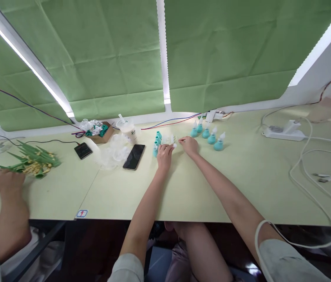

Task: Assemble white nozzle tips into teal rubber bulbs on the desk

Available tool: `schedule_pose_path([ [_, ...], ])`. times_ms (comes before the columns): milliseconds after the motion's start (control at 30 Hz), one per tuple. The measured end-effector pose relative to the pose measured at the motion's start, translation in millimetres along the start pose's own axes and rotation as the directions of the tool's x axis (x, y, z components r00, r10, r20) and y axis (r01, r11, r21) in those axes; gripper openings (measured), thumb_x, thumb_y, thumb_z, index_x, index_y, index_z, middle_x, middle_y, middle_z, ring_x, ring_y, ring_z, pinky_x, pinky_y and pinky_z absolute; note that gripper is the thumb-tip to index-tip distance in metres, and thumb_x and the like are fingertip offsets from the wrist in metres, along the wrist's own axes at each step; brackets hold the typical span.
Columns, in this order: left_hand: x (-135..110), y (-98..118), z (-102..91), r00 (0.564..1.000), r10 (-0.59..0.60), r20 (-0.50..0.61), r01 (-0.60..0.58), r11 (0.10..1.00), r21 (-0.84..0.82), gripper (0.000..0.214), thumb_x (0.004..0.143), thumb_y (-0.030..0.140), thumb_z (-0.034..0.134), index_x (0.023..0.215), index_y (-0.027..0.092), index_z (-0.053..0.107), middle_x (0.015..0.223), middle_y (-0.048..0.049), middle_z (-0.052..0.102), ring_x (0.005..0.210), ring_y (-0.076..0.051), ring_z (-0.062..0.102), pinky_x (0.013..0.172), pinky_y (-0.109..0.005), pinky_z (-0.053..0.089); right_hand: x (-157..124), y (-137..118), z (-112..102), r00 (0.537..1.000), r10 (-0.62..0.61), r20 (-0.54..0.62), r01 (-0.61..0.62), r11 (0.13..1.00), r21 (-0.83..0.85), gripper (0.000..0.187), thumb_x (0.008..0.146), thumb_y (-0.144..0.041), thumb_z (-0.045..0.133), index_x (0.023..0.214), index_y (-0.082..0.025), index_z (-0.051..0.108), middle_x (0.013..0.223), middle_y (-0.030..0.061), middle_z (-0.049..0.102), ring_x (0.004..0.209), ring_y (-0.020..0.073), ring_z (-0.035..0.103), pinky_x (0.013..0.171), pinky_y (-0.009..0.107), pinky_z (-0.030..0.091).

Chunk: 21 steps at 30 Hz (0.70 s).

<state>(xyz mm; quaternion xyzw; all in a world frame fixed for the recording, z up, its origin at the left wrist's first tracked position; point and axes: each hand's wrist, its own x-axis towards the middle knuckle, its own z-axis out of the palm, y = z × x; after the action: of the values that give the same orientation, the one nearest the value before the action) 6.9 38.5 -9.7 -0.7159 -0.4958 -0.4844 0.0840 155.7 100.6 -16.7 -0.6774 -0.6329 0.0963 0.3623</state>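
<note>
My left hand (164, 156) pinches a small white piece (174, 145) between thumb and fingers. Just to its right, my right hand (189, 145) has its fingertips pressed together; whatever they hold is too small to make out. Several small pale translucent parts (168, 138) lie on the table beyond and between the hands. Beside my left hand stands a row of teal bottle-shaped pieces (158, 137), partly covered by the fingers. Beyond my right hand, several round teal pieces (205, 133) stand upright, topped with translucent white pointed tips (222, 136).
A black phone (134, 157), crumpled clear plastic (113, 152), a drink cup (127, 131) and a filled cardboard box (102, 135) lie leftward. Another person's hands (6, 182) handle green stems (34, 158). A power strip (285, 134) and white cables (303, 160) occupy the right; one loops over my right arm.
</note>
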Motion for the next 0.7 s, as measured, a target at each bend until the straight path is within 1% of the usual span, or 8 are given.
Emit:
schedule_pose_path([
  [100,0.3,1.5,-0.7,1.0,-0.009,-0.005,0.009,1.0,0.002,0.019,0.086,0.03,0.052,0.091,0.023,0.068,0.082,-0.0057,0.064,0.08,-0.016,0.053,0.07,-0.028,0.041,-1.5,-2.2,7.7,1.0,-0.007,-0.016,0.006,0.998,-0.054,0.015,0.078,-0.027,0.059,0.083,-0.027,0.073,0.087,0.0042,0.072,0.077,0.0179,0.063,0.071,0.028,0.044],
  [167,0.7,2.2,-1.2,1.0,-0.022,-0.009,0.022,1.0,0.004,0.019,0.087,0.027,0.051,0.092,0.023,0.068,0.084,-0.0059,0.064,0.082,-0.016,0.053,0.07,-0.028,0.041,-3.3,-1.9,9.5,1.0,0.013,-0.018,-0.014,0.998,-0.066,0.017,0.078,-0.027,0.057,0.084,-0.027,0.073,0.089,0.0048,0.072,0.079,0.0185,0.063,0.071,0.028,0.044],
  [367,1.7,2.5,-2.2,0.998,-0.055,0.001,0.055,0.998,0.0,0.021,0.089,0.024,0.047,0.094,0.024,0.067,0.087,-0.0059,0.062,0.086,-0.017,0.052,0.071,-0.028,0.04,-3.8,-1.0,5.0,0.998,0.063,0.011,-0.063,0.998,-0.022,0.018,0.077,-0.03,0.058,0.087,-0.027,0.072,0.089,0.0018,0.073,0.083,0.0185,0.063,0.075,0.03,0.042],
  [567,1.8,3.2,-2.6,0.999,-0.045,0.013,0.045,0.999,0.018,0.021,0.09,0.024,0.046,0.095,0.024,0.067,0.088,-0.0066,0.061,0.084,-0.016,0.053,0.071,-0.028,0.04,-3.8,-1.7,1.3,0.995,0.093,0.043,-0.094,0.995,0.021,0.019,0.074,-0.028,0.06,0.089,-0.029,0.071,0.089,-0.0014,0.073,0.086,0.018,0.063,0.08,0.031,0.04],
  [700,1.8,2.0,-2.4,0.999,-0.041,0.019,0.041,0.999,0.014,0.023,0.09,0.026,0.045,0.096,0.024,0.066,0.089,-0.0073,0.06,0.086,-0.017,0.054,0.07,-0.028,0.04,-3.1,0.2,2.2,0.994,0.099,0.04,-0.101,0.994,0.051,0.022,0.074,-0.026,0.059,0.092,-0.03,0.07,0.089,-0.0032,0.073,0.09,0.018,0.063,0.081,0.032,0.038],
])
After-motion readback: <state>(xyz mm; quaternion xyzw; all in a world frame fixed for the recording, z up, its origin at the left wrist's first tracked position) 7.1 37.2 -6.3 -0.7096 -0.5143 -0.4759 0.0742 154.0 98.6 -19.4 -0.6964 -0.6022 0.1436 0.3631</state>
